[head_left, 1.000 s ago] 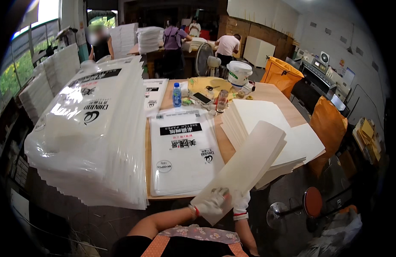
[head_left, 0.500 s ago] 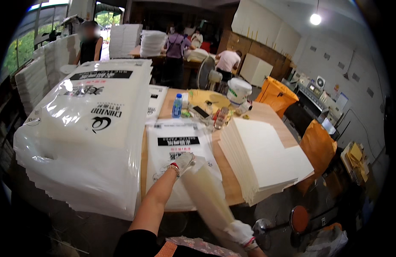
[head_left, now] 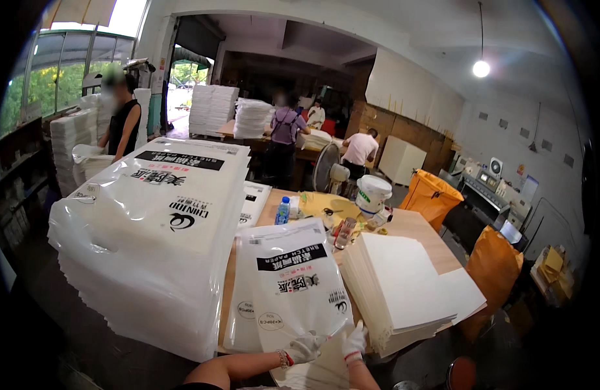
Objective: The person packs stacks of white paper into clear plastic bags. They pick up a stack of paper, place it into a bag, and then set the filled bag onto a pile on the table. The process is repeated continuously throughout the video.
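Observation:
In a white glove, my left hand (head_left: 304, 348) is closed on the near, open end of a clear printed plastic bag (head_left: 293, 270). Also gloved in white, my right hand (head_left: 355, 341) pinches the right edge of a stack of cream paper sheets (head_left: 316, 369) at the bag's mouth. These sheets lie between my hands, close to my body; how far they reach into the bag is hard to tell. Beneath the bag lies another printed bag (head_left: 241, 318). To the left rises a tall pile of filled plastic packs (head_left: 144, 260).
Right of my hands stands a stack of white paper (head_left: 404, 266) on the wooden table (head_left: 436, 250). Behind are a blue bottle (head_left: 283, 211), a glass jar (head_left: 344, 233) and a white bucket (head_left: 372, 194). An orange sack (head_left: 495, 266) stands beyond the right edge. Several people work farther back.
The cream sheets and both hands have come together at the bag's near end. The bag is turned and lifted slightly. My view has tilted upward; the person at left has turned.

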### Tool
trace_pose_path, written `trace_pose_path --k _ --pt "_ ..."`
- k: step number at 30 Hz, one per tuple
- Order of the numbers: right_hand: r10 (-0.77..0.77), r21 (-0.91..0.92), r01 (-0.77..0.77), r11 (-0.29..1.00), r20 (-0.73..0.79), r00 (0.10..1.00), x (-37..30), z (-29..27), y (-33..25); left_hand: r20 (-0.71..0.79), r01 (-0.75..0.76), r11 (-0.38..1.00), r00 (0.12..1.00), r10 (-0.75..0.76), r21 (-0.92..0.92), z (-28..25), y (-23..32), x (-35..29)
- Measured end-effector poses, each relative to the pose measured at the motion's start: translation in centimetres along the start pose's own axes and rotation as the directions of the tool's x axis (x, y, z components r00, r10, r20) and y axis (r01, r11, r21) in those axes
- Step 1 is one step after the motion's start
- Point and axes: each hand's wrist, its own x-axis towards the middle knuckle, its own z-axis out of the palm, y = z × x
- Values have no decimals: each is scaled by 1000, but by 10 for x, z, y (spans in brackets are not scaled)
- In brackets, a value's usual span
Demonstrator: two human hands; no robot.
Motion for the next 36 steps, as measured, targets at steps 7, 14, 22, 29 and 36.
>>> trace_pose_path --k 7,14,22,29,36 --pt "-220 -112 303 947 464 858 44 -13 -35 -406 27 999 913 -31 -17 46 -70 -39" --pt "-23 13 19 1000 395 918 105 37 -49 -506 85 995 861 -49 49 18 -22 -24" --pt "-144 361 -66 930 524 839 84 37 14 -370 573 516 360 -857 -637 -31 -75 -94" --pt "-361 534 278 798 54 931 -19 31 62 -430 592 794 686 -587 -141 -54 -40 -153" --pt "-464 628 173 759 336 820 -112 -70 87 -204 538 833 808 -553 -131 -37 40 -255"
